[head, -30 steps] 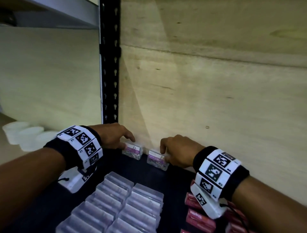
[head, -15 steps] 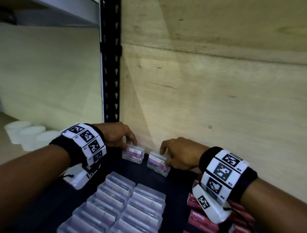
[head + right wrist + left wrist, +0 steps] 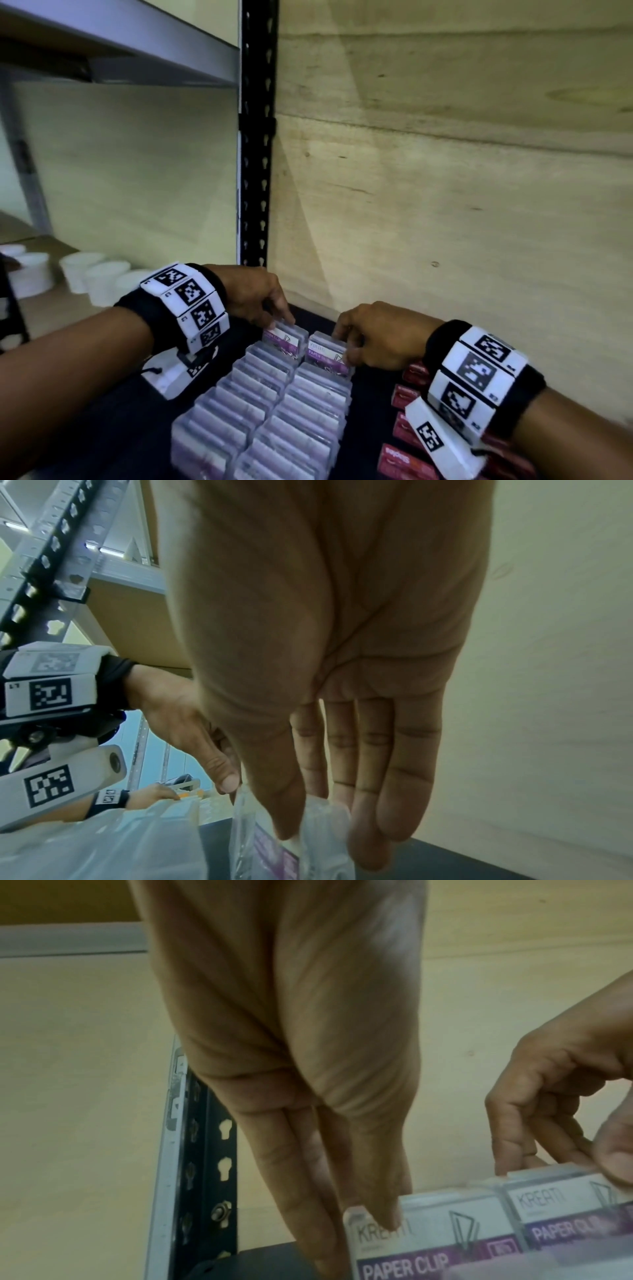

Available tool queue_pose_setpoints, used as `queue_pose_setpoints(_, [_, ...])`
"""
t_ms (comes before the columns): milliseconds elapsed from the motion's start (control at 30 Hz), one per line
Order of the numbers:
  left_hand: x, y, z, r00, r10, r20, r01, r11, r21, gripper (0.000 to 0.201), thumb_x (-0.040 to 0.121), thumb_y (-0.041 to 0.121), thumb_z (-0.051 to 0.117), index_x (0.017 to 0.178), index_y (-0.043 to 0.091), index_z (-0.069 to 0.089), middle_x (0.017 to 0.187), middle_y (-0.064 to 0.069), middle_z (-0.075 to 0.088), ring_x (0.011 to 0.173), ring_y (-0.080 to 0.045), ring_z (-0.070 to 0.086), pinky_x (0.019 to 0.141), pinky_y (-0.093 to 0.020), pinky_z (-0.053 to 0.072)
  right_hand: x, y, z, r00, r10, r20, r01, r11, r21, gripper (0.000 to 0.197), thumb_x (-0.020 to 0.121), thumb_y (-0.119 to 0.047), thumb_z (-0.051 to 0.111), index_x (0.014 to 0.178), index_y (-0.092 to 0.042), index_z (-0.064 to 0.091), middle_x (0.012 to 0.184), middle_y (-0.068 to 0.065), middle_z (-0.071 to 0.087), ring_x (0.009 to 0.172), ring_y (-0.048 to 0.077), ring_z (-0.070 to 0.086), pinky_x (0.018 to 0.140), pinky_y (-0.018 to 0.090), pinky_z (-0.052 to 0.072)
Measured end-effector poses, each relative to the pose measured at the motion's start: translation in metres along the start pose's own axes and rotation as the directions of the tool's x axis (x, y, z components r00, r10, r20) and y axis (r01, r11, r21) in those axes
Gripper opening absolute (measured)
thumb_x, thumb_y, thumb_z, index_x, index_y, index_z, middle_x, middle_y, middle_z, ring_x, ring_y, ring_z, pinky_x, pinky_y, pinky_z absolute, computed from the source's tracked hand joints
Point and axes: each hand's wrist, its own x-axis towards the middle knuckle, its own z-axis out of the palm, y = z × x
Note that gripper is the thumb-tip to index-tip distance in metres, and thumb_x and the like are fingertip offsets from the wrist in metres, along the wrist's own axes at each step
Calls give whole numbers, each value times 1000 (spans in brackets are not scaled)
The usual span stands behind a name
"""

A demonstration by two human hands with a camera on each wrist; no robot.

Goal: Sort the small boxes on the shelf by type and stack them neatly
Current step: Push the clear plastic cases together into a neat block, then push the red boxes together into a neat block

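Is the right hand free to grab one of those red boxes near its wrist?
Probably not yet: the right hand already pinches a paper clip box. The red boxes lie uncovered beside that wrist.

both hands (image 3: 260,296) (image 3: 376,337) drawn back — paper clip boxes (image 3: 284,341) (image 3: 329,353) now atop rows
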Motion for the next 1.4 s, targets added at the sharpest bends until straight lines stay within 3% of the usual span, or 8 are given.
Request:
queue_pose_setpoints(233, [-13,11,3,1000,-2,9,2,1000,7,33,95,24,64,125,37,65,125,18,65,113,0,60,102,-28,49,-10,-5,5,1000,2,-8,-2,1000,30,35,93,-32,66,127,-26,61,116,-7,69,103,11,62,90,25,50])
queue_pose_setpoints(567, [-26,23,6,1000,-25,11,25,1000,-12,29,97,27,60,122,38,67,112,18,70,96,-1,67,92,-24,54,-19,-9,6,1000,-2,21,2,1000,28,32,94,-33,64,126,-26,61,118,-5,68,104,13,63,96,32,50])
queue_pose_setpoints(900, [-30,25,8,1000,-20,11,20,1000,8,29,97,31,60,124,39,66,114,18,70,95,0,67,92,-25,54,-25,-9,5,998,-18,62,14,998,63,32,98,-30,58,130,-27,59,112,-4,72,97,10,64,89,24,48])
queue_pose_setpoints(1033, [-38,34,7,999,-48,-23,49,998,37,33,97,42,56,130,39,61,125,19,64,106,0,60,99,-24,47,-34,-10,3,999,-6,53,6,1000,4,40,100,-33,54,139,-26,53,132,-4,62,116,13,57,95,24,42])
queue_pose_setpoints(1133, [-46,44,2,993,-42,-112,55,993,108,44,95,53,52,137,39,53,135,13,57,118,-7,55,103,-31,45,-49,-7,-3,1000,8,19,-8,1000,-14,45,98,-38,56,141,-25,51,135,-4,59,119,15,55,100,26,42])
queue_pose_setpoints(1267, [-59,82,0,972,52,-230,-3,978,208,46,93,57,52,135,37,52,130,9,51,110,-9,54,97,-33,47,-78,0,-12,998,45,-32,-46,999,-10,38,94,-42,61,129,-25,61,118,-7,63,99,10,56,92,25,45])
queue_pose_setpoints(1400, [-71,130,7,961,179,-210,-115,952,285,32,93,52,54,114,30,63,109,7,59,97,-12,57,88,-35,50,-111,6,-10,996,85,-22,-85,996,6,25,92,-40,65,111,-25,69,91,-15,64,85,7,59,80,24,47])
